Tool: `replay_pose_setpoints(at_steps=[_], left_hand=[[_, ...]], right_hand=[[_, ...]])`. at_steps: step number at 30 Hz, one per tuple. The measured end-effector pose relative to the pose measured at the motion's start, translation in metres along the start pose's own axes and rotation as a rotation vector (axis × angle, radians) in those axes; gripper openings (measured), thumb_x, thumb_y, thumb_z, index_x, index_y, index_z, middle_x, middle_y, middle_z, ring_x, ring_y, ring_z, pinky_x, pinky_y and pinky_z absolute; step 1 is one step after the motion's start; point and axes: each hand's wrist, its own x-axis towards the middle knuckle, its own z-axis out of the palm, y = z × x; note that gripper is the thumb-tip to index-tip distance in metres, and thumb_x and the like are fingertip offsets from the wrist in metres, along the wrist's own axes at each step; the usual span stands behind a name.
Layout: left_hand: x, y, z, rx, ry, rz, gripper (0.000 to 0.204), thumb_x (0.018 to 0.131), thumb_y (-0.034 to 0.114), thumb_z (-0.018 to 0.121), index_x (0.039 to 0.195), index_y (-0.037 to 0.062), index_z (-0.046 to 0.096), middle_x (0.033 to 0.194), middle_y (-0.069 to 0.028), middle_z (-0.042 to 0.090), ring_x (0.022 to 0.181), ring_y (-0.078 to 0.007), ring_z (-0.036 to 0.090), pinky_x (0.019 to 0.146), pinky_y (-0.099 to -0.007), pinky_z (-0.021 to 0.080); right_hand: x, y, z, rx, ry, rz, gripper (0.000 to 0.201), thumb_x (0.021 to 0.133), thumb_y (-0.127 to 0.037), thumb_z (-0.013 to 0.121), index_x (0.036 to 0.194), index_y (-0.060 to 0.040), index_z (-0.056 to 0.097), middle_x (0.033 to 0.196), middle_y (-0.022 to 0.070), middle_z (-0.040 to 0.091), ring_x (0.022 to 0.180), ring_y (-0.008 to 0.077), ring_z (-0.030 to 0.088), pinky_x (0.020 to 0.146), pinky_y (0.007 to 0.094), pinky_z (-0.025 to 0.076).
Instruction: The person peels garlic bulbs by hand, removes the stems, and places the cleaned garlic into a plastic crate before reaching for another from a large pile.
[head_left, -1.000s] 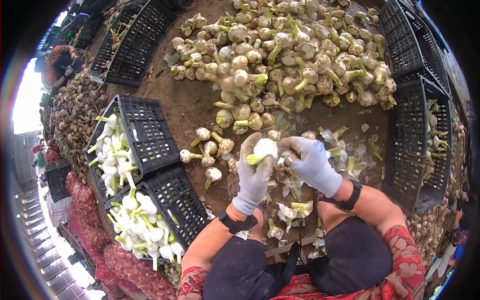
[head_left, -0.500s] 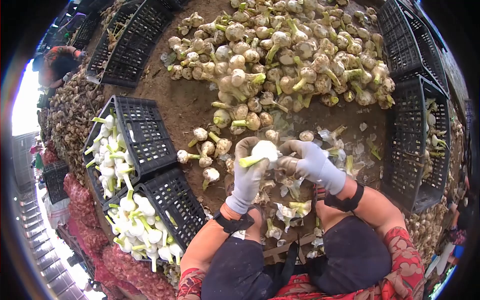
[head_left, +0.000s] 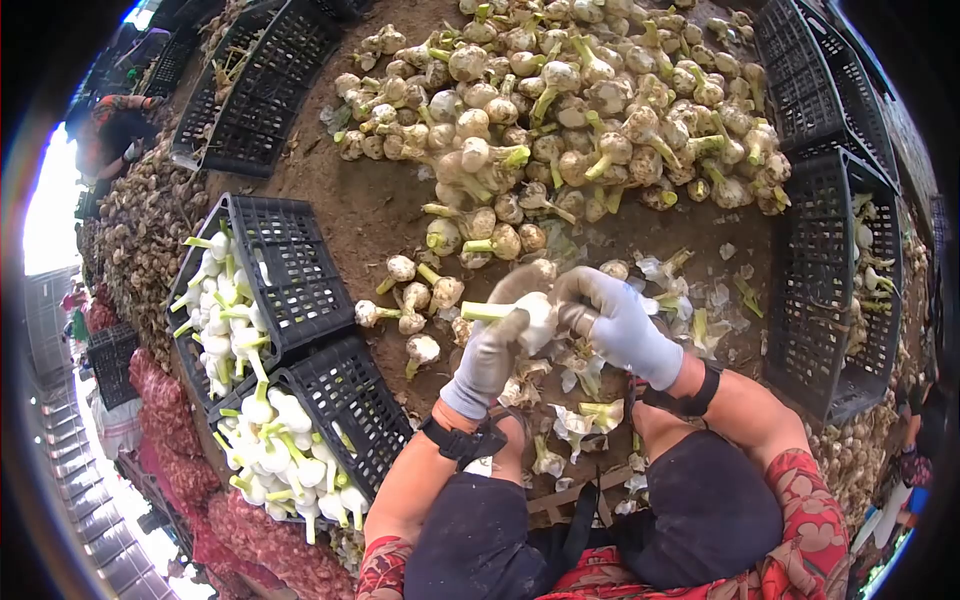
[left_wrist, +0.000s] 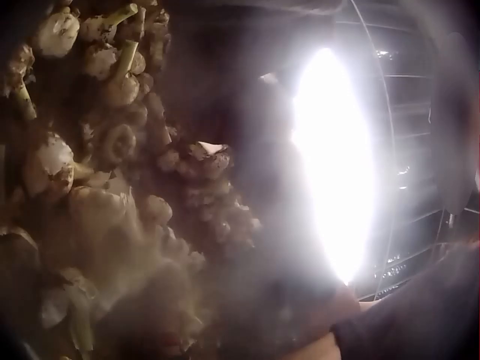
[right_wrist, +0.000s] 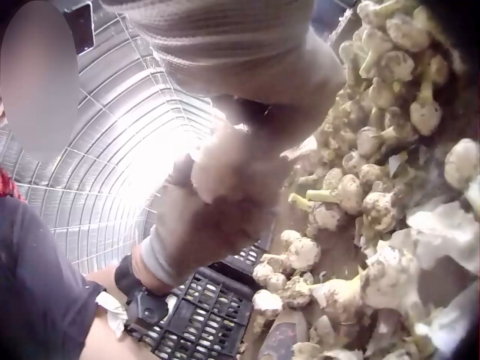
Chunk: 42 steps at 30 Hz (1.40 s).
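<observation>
A peeled white garlic bulb (head_left: pixel 538 322) with a short green stem pointing left is held between my gloved hands, above the ground between my knees. My left hand (head_left: pixel 484 352) grips it around the stem side, thumb on top. Against the bulb's right side, my right hand (head_left: pixel 622 328) pinches with curled fingers and thumb. In the right wrist view both gloves come together around the bulb (right_wrist: pixel 217 166), which is blurred and partly hidden. The left wrist view is hazy and shows unpeeled garlic (left_wrist: pixel 101 206) rather than the held bulb.
A big heap of soil-stained garlic (head_left: pixel 590 110) lies ahead. Two black crates (head_left: pixel 290 265) of peeled garlic (head_left: pixel 280 445) stand at left; another crate (head_left: pixel 815 285) is at right. Peeled skins (head_left: pixel 575 425) litter the ground near my feet. Another person (head_left: pixel 115 130) works at far left.
The garlic bulb has been turned in my left hand, its stem swinging from down-left to nearly level, pointing left. My right fingers stay at its right side throughout.
</observation>
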Motion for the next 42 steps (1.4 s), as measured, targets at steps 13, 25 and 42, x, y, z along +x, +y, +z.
replay_pose_setpoints(at_steps=[13,25,42], left_hand=[[0.000,-0.002,-0.046,-0.407,0.082,-0.080,0.042,0.093,0.032,0.055,0.124,0.0052,0.051,0.106,-0.0182,0.066,0.080,-0.0295,0.068,0.062,-0.0365,0.057],[-0.002,0.002,-0.038,-0.416,0.060,0.079,0.035,0.088,0.023,0.059,0.119,0.0051,0.054,0.095,-0.0116,0.062,0.079,-0.0234,0.060,0.067,-0.0377,0.051],[-0.003,-0.005,-0.021,-0.335,0.092,0.082,0.035,0.085,0.007,0.059,0.118,0.0056,0.047,0.091,-0.0051,0.061,0.078,-0.0143,0.063,0.066,-0.0281,0.054]], right_hand=[[0.012,0.034,-0.021,-0.271,0.026,0.227,0.048,0.080,-0.005,0.070,0.126,-0.0075,0.056,0.104,0.0065,0.062,0.076,0.0168,0.062,0.066,0.0279,0.051],[0.041,0.049,-0.004,-0.231,0.233,0.354,0.023,0.087,-0.020,0.071,0.096,0.0001,0.064,0.079,0.0092,0.066,0.080,0.0182,0.065,0.070,0.0327,0.052],[0.021,0.069,0.005,0.244,0.173,0.295,0.013,0.096,-0.015,0.057,0.092,-0.0030,0.059,0.071,-0.0039,0.056,0.062,0.0021,0.047,0.054,0.0196,0.037]])
